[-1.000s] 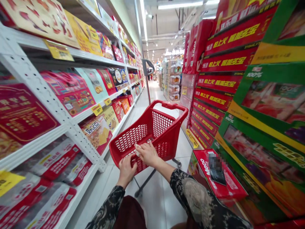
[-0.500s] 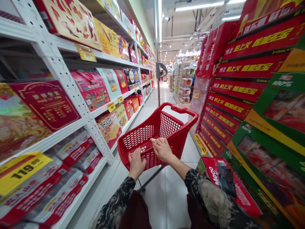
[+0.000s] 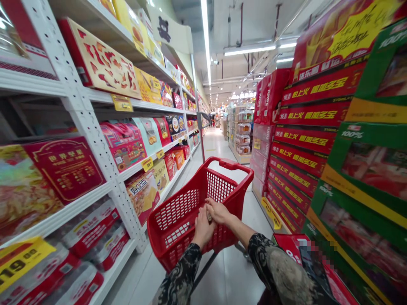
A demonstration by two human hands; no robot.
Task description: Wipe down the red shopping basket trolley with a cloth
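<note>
A red plastic shopping trolley stands in the aisle in front of me. My left hand and my right hand rest side by side on its near rim, touching each other, fingers curled over the edge. Something small and pale shows between the two hands; I cannot make it out. The basket looks empty through its mesh. Both forearms wear dark patterned sleeves.
White shelves with boxed gift packs and yellow price tags run along the left. Stacked red and green cartons wall the right side. A red box sits low at my right. The tiled aisle continues ahead.
My two hands have drawn together on the trolley's near rim. The view has moved forward and tilted up along the aisle.
</note>
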